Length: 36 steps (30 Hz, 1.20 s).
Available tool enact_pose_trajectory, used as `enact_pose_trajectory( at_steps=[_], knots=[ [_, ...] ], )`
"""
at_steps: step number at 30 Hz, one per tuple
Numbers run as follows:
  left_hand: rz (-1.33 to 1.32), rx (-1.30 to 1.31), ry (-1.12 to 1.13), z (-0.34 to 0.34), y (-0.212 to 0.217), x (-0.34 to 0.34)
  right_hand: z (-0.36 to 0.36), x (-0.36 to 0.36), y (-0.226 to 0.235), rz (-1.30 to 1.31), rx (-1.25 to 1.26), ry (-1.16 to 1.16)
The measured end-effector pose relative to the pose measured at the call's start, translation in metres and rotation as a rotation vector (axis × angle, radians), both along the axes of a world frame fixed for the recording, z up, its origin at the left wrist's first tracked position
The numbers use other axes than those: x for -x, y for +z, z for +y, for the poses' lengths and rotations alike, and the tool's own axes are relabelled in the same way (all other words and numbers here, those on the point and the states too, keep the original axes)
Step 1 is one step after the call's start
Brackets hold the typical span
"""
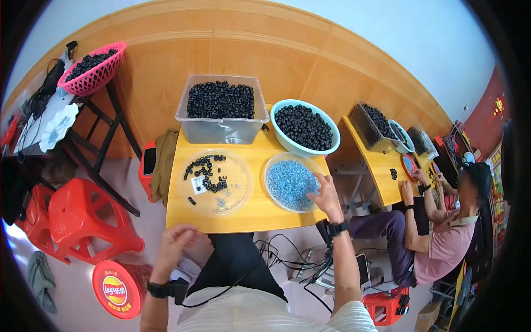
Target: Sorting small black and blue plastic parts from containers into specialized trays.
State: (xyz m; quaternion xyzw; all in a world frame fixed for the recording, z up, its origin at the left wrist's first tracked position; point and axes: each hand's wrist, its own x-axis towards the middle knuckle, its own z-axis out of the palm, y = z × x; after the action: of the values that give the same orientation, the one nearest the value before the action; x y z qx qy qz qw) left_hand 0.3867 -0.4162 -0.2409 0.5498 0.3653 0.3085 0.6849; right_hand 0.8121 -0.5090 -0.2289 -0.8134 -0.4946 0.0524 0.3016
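My right hand is at the right rim of a round clear tray filled with small bluish-silver pieces. Its thumb and forefinger are apart over the pieces. Below the table's front edge, my left hand has its fingers curled together; whatever they may hold is too small to make out. A second round clear tray lies left of the first, carrying short black ring-like parts, a small white square and a few loose silvery bits.
Behind the trays stand a clear bin and a light blue bowl, both full of black rings. Red stools are at the left, below a pink basket. Cables hang under the table. Another person works at the right.
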Motion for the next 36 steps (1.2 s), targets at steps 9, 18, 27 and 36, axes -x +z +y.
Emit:
enact_pose_trajectory(
  at_steps=[9,18,27,36],
  knots=[
    [0.083,0.111,-0.411,-0.015,-0.022,-0.076,0.055,0.044,-0.003,-0.282,0.13,0.219],
    [0.124,0.16,-0.421,-0.002,-0.038,-0.078,0.024,-0.001,-0.009,-0.327,0.157,0.234],
    [0.09,0.047,-0.592,0.008,-0.039,-0.136,0.07,0.003,-0.016,-0.347,0.202,0.123],
    [0.036,0.198,-0.252,0.021,-0.06,-0.249,0.056,0.036,-0.012,-0.283,0.19,0.333]
  ],
)
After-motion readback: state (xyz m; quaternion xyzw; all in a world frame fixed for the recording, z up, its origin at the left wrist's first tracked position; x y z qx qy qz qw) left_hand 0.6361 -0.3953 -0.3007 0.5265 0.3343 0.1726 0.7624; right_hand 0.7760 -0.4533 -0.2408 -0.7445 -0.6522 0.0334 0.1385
